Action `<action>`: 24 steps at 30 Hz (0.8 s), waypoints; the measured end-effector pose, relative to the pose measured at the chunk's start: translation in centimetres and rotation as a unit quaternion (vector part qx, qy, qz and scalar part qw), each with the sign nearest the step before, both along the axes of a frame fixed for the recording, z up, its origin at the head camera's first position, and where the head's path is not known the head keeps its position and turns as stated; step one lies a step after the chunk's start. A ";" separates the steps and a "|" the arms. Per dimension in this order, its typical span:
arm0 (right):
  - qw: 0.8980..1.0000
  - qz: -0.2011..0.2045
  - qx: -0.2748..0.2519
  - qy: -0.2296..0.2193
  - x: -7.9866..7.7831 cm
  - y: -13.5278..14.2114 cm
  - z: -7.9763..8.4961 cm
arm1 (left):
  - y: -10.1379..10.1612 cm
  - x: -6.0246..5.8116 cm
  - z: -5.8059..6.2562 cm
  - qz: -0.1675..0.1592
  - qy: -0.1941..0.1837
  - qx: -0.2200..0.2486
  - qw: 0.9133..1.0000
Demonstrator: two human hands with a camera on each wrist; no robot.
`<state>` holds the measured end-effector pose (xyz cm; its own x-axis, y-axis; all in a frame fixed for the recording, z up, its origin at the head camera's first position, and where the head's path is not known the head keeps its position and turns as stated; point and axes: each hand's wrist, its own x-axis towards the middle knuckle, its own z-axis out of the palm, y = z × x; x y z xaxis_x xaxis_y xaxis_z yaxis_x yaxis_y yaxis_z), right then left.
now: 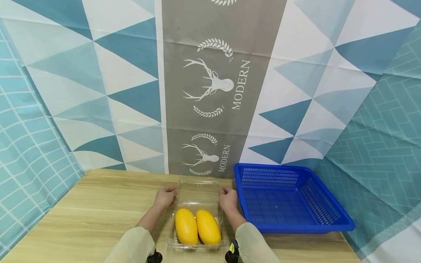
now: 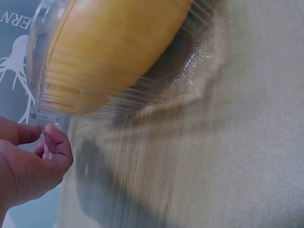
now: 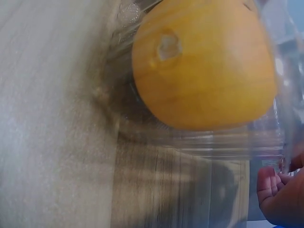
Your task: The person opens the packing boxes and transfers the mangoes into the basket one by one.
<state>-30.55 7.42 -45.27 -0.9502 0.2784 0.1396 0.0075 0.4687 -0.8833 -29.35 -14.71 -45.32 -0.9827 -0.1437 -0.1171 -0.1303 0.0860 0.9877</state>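
Two yellow mangoes, a left one and a right one, lie side by side in a clear plastic clamshell box on the table. Its hinged lid stands raised at the far side. My left hand pinches the lid's left edge between thumb and fingers; the left wrist view shows the fingertips at a small clear tab. At the opposite edge, my right hand pinches the lid too. In the right wrist view, a mango shows through the box wall, with my fingers low at the right.
A blue plastic basket with perforated sides stands right of the box, close to my right hand. Behind the wooden table rises a patterned wall covering. Bare tabletop extends to the left.
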 end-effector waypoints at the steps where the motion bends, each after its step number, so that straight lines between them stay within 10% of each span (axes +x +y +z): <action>1: 1.000 0.002 0.002 -0.002 0.0 0.0 0.0 | -0.1 0.0 -0.1 -0.004 0.007 0.002 1.000; 24: 0.999 -0.004 -0.007 -0.050 0.5 0.2 -0.3 | -0.2 -0.2 -0.9 -0.008 -0.007 -0.030 0.999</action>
